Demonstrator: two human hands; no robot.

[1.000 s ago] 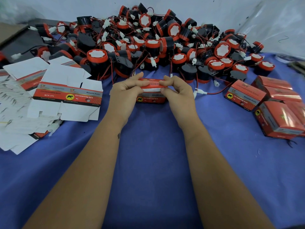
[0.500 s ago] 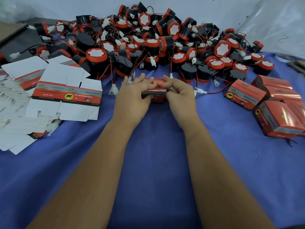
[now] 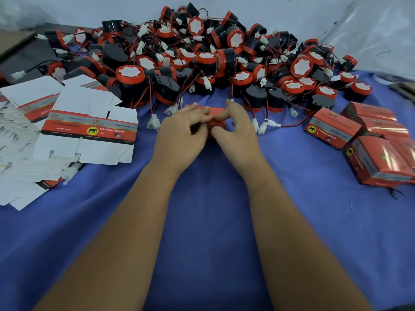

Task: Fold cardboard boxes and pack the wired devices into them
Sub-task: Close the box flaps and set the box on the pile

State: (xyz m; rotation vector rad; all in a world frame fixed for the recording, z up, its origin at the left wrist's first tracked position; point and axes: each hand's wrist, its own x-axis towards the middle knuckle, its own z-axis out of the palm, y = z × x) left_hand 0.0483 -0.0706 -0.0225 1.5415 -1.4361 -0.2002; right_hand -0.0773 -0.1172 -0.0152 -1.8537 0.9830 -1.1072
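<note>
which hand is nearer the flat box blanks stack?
Left. The left hand grips the red box at centre, just right of the flat box blanks. The right hand holds the box's other side, farther from them.

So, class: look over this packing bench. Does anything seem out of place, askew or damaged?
Nothing looks damaged. The devices lie in a tangled heap with wires trailing onto the blue cloth, and the flat cartons sit fanned askew. Both hands, left and right, hold one red box.
</note>
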